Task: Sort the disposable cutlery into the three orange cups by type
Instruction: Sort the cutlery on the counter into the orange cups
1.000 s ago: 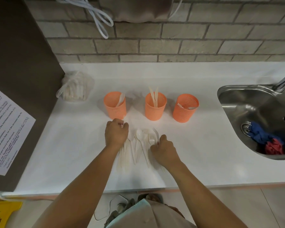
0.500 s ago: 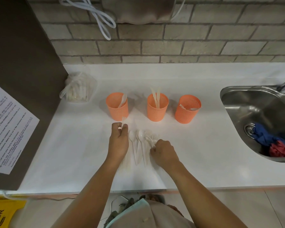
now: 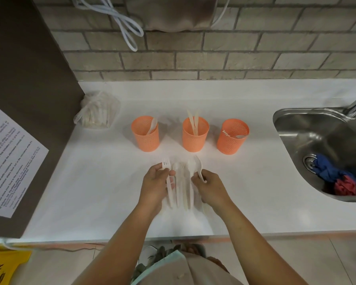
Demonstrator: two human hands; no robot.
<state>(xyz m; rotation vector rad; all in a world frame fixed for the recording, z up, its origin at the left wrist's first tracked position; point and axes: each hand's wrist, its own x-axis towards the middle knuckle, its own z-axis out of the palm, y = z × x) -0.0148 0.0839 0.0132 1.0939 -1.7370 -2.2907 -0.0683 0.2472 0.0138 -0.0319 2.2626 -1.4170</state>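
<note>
Three orange mesh cups stand in a row on the white counter. The left cup (image 3: 145, 134) holds a spoon, the middle cup (image 3: 195, 135) holds two knives, and the right cup (image 3: 232, 136) holds a fork. In front of them lies a pile of white plastic cutlery (image 3: 182, 186). My left hand (image 3: 155, 185) grips a white fork (image 3: 166, 168), tines up, at the pile's left side. My right hand (image 3: 211, 187) pinches a white spoon (image 3: 198, 168) at the pile's right side.
A clear bag of more cutlery (image 3: 97, 117) sits at the back left by a dark panel (image 3: 29, 99) with a paper notice. A steel sink (image 3: 325, 153) with blue and red cloths lies to the right. The counter's front edge is near my body.
My left hand has pulled back from the left cup toward the pile, still with the fork. My right hand has lifted a spoon out of the pile.
</note>
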